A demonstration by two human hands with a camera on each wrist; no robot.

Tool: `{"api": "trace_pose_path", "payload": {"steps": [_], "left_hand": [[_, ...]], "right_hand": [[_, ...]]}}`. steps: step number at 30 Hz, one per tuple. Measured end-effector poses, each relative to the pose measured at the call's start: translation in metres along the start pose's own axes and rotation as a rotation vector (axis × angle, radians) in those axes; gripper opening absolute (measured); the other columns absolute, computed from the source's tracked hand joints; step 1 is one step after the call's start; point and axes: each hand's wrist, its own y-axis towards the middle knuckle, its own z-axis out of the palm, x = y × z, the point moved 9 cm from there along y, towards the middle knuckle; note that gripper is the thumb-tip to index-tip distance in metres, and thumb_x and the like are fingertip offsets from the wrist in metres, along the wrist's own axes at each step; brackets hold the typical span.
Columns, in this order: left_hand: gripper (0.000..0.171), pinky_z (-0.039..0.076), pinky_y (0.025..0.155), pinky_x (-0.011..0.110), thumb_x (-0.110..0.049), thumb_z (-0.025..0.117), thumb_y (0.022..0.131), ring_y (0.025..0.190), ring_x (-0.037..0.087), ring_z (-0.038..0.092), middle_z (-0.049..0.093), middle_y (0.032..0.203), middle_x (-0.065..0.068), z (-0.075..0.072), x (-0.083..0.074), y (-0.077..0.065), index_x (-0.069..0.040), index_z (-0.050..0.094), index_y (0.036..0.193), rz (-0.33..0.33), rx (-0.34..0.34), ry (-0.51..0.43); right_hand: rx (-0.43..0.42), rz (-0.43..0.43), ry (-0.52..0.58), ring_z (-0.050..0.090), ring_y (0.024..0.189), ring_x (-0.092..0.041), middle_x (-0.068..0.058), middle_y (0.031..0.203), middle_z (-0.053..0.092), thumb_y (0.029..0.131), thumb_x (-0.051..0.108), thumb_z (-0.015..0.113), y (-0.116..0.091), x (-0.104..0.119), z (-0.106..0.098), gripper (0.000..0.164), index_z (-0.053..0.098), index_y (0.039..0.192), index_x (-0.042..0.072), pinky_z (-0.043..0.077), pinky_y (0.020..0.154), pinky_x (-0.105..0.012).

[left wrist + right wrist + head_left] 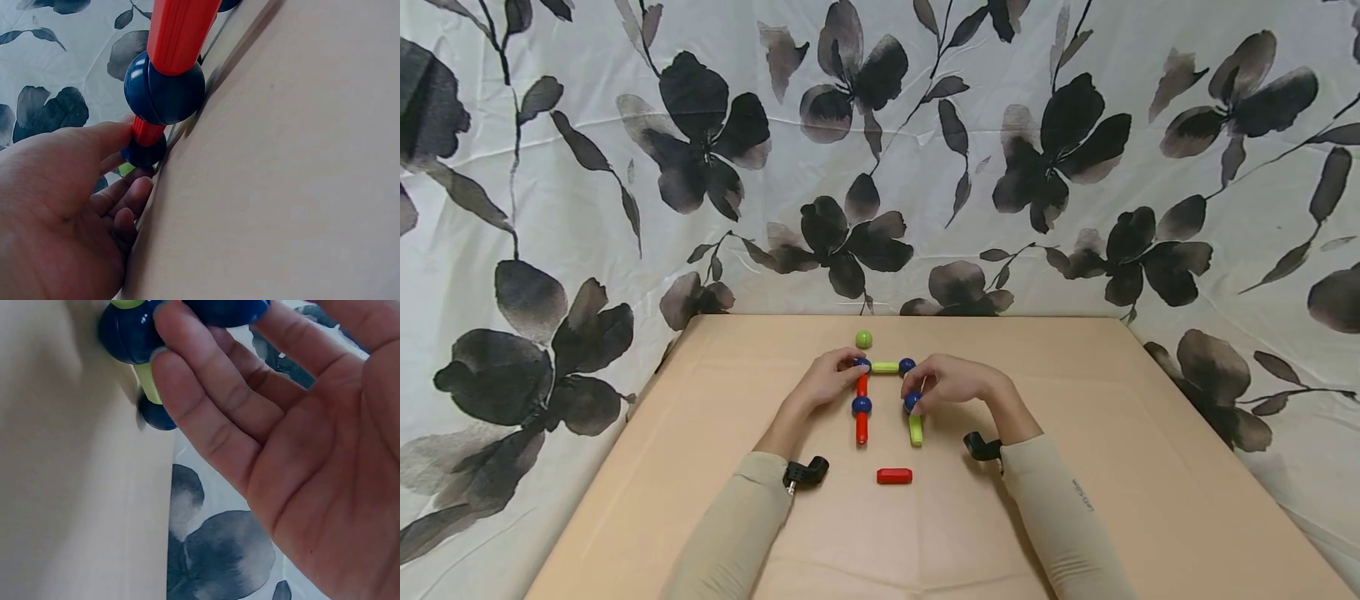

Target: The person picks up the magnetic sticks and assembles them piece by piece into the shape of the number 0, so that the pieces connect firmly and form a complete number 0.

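In the head view, my left hand (829,379) pinches a blue ball (864,363) at the far corner of a chain of rods and balls. From that ball a red rod (862,385) runs toward me to another blue ball (861,405), then a second red rod (862,429). A yellow-green rod (886,367) links the corner to a blue ball (907,365) on the right. My right hand (955,382) holds a blue ball (912,401) by the end of a yellow-green rod (916,431); whether they join is hidden. The right wrist view shows this held ball (231,309) close up.
A green ball (863,339) lies just beyond the chain, near the table's far edge. Closer to me is a loose red rod (894,476). The tan table (1150,500) meets a flower-patterned cloth (955,167) behind it.
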Motion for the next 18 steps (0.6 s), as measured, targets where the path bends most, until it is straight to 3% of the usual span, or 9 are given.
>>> {"api": "trace_pose_path", "payload": {"steps": [8,13,18], "left_hand": [[0.037,0.049,0.092,0.038,-0.033,0.069,0.102,0.104,0.025,0.057,0.067,0.115,0.007,-0.002,0.002,0.000,-0.014,0.067,0.134,-0.012,0.007,-0.012],[0.039,0.050,0.093,0.038,-0.034,0.069,0.102,0.105,0.025,0.057,0.067,0.115,0.007,-0.002,0.001,0.001,-0.014,0.067,0.135,-0.014,0.011,-0.015],[0.040,0.050,0.094,0.039,-0.035,0.069,0.101,0.105,0.026,0.057,0.068,0.115,0.006,-0.001,0.002,0.001,-0.014,0.067,0.135,-0.016,0.015,-0.011]], "right_hand": [[0.155,-0.006,0.040,0.066,0.090,-0.024,0.003,0.104,0.077,0.085,0.016,0.087,-0.001,0.010,0.019,0.029,0.079,0.112,0.009,0.053,0.083,-0.036],[0.303,0.000,0.039,0.060,0.094,-0.023,0.003,0.100,0.075,0.084,0.018,0.088,0.000,0.013,0.039,0.029,0.080,0.111,0.012,0.049,0.070,-0.030],[0.343,0.028,0.006,0.058,0.093,-0.023,0.004,0.100,0.075,0.083,0.018,0.090,0.002,0.011,0.049,0.024,0.082,0.106,0.015,0.045,0.067,-0.029]]}}
